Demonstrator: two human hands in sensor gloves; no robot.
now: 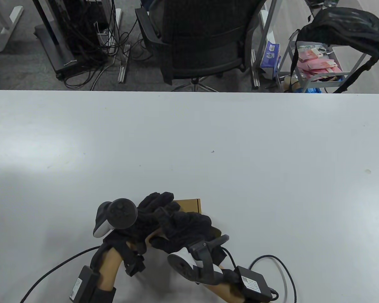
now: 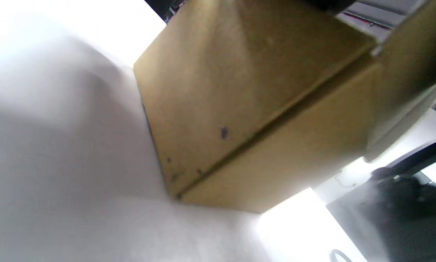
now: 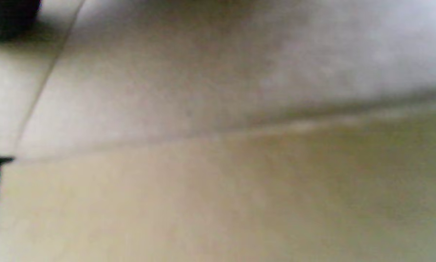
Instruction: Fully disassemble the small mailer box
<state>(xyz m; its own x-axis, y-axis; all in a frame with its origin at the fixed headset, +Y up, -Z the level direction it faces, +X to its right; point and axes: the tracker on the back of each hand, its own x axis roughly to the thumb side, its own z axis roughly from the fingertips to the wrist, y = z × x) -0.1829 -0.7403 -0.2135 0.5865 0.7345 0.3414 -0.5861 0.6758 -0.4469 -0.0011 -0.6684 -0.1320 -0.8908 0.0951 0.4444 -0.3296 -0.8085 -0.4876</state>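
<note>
The small brown cardboard mailer box (image 1: pixel 191 205) sits on the white table (image 1: pixel 189 142) near the front edge, mostly hidden under both gloved hands. My left hand (image 1: pixel 151 210) lies over its left side and top, and my right hand (image 1: pixel 186 225) lies over its top and right side; both grip it. In the left wrist view the box (image 2: pixel 239 109) stands closed on the table, with a seam between two panels. The right wrist view is filled by blurred cardboard (image 3: pixel 218 163) very close up.
The table's far edge (image 1: pixel 189 91) runs across the view, with an office chair (image 1: pixel 202 41), cables and a cart with a black bag (image 1: pixel 344 28) beyond it. Glove cables (image 1: pixel 271 262) trail at the front edge.
</note>
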